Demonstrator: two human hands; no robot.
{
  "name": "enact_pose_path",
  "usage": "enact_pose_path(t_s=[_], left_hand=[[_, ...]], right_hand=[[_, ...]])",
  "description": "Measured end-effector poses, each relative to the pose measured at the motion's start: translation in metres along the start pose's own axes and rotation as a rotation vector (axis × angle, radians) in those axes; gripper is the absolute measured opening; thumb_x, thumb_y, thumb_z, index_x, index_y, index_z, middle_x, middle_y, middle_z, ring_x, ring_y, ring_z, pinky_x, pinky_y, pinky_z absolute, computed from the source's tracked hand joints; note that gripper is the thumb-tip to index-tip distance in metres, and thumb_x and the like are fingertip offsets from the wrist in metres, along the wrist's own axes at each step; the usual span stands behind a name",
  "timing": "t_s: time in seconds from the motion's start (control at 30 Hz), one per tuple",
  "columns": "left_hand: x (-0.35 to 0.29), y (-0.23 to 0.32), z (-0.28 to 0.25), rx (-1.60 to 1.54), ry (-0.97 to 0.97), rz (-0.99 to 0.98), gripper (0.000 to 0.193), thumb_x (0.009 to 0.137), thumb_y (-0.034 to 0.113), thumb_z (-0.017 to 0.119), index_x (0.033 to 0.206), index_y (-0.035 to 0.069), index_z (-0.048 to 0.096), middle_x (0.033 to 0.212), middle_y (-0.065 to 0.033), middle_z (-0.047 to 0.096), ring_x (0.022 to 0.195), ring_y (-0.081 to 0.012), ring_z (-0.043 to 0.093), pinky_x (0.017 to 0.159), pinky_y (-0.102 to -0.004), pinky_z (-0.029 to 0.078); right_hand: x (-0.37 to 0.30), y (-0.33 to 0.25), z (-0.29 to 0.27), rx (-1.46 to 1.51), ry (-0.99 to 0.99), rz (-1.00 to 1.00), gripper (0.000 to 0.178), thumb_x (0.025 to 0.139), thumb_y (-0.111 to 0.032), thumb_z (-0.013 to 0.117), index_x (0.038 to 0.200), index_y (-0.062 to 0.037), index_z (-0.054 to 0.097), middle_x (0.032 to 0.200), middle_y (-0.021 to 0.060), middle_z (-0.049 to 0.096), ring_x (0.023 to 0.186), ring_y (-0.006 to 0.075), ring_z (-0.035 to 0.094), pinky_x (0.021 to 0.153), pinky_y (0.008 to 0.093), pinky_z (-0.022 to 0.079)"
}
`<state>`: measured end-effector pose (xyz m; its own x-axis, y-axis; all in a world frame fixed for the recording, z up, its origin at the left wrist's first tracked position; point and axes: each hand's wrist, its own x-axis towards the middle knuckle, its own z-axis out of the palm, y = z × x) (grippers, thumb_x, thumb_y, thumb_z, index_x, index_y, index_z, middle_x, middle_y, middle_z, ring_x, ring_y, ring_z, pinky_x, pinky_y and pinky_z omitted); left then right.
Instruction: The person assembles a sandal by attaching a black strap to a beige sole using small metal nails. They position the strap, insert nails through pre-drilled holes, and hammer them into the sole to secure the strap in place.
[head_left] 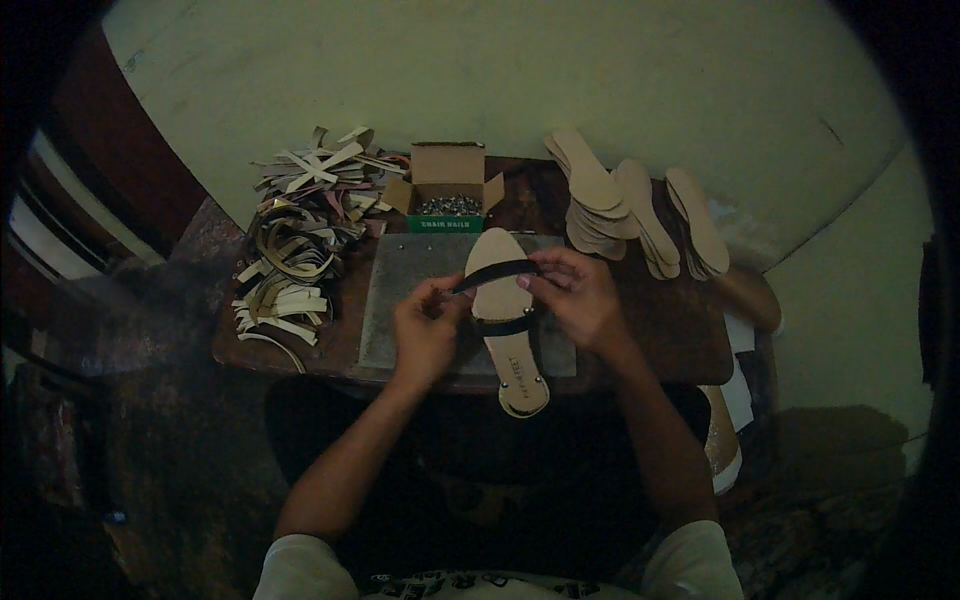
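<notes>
A beige sandal sole (497, 302) lies toe away from me over the front part of a grey slab (405, 290), its heel end reaching past the table edge. One dark strap (505, 327) crosses its middle, and round studs show near the heel. Across the toe part runs a second dark strap (497, 272), slightly arched. My left hand (428, 325) pinches this strap's left end. At its right end, my right hand (578, 292) grips it between thumb and fingers, the thumb close to the sole's edge.
An open green box of metal nails (447, 208) stands behind the slab. Cut strips (290, 250) pile up at the left of the brown table (660, 345). Several sole-shaped pieces (590, 195) lie in stacks at the back right, near the wall (600, 70).
</notes>
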<state>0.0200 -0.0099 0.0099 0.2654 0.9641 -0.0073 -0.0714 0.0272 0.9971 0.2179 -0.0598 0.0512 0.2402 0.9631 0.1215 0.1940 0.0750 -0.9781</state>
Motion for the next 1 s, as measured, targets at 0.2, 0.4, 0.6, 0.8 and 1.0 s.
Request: enact_pose_path(t_s=[0.2, 0.4, 0.6, 0.8, 1.0], left_hand=[[-0.008, 0.024, 0.011, -0.047, -0.072, -0.054, 0.035, 0.085, 0.012, 0.073, 0.117, 0.000, 0.065, 0.094, -0.0101, 0.070, 0.091, -0.0165, 0.065, 0.082, -0.0278, 0.050], [0.001, 0.025, -0.002, 0.508, 0.019, 0.648, 0.033, 0.085, 0.016, 0.074, 0.115, 0.003, 0.066, 0.106, -0.0121, 0.068, 0.101, -0.0179, 0.063, 0.087, -0.0316, 0.049], [-0.025, 0.060, 0.010, 0.238, -0.377, 0.255, 0.036, 0.084, 0.013, 0.074, 0.117, 0.004, 0.065, 0.105, -0.0073, 0.068, 0.096, -0.0134, 0.061, 0.087, -0.0306, 0.048], [-0.013, 0.041, 0.001, 0.216, -0.221, 0.273, 0.040, 0.082, 0.008, 0.075, 0.120, 0.004, 0.063, 0.107, -0.0052, 0.068, 0.099, -0.0139, 0.061, 0.089, -0.0294, 0.046], [0.001, 0.043, -0.014, 0.395, -0.078, 0.338, 0.027, 0.084, 0.008, 0.072, 0.110, 0.002, 0.067, 0.107, -0.0105, 0.070, 0.101, -0.0167, 0.063, 0.088, -0.0310, 0.048]], right_hand=[[-0.001, -0.004, -0.001, -0.036, 0.046, 0.049, 0.030, 0.082, -0.013, 0.076, 0.105, 0.0049, 0.067, 0.089, 0.0122, 0.071, 0.080, 0.0142, 0.065, 0.074, 0.0295, 0.053], [-0.002, -0.011, 0.003, -0.045, 0.074, 0.116, 0.025, 0.082, -0.006, 0.071, 0.105, 0.0039, 0.067, 0.088, 0.0107, 0.071, 0.077, 0.0128, 0.065, 0.069, 0.0284, 0.053], [-0.008, -0.003, 0.010, 0.088, 0.107, 0.033, 0.025, 0.082, 0.002, 0.065, 0.107, 0.0032, 0.067, 0.090, 0.0110, 0.072, 0.077, 0.0141, 0.067, 0.070, 0.0275, 0.054], [-0.007, -0.007, 0.012, -0.058, 0.117, 0.003, 0.028, 0.082, -0.004, 0.070, 0.109, 0.0031, 0.066, 0.089, 0.0106, 0.071, 0.078, 0.0148, 0.067, 0.073, 0.0278, 0.054], [-0.003, -0.009, 0.011, 0.037, 0.077, 0.042, 0.031, 0.082, -0.003, 0.071, 0.112, 0.0019, 0.065, 0.100, 0.0105, 0.070, 0.092, 0.0179, 0.066, 0.082, 0.0300, 0.053]])
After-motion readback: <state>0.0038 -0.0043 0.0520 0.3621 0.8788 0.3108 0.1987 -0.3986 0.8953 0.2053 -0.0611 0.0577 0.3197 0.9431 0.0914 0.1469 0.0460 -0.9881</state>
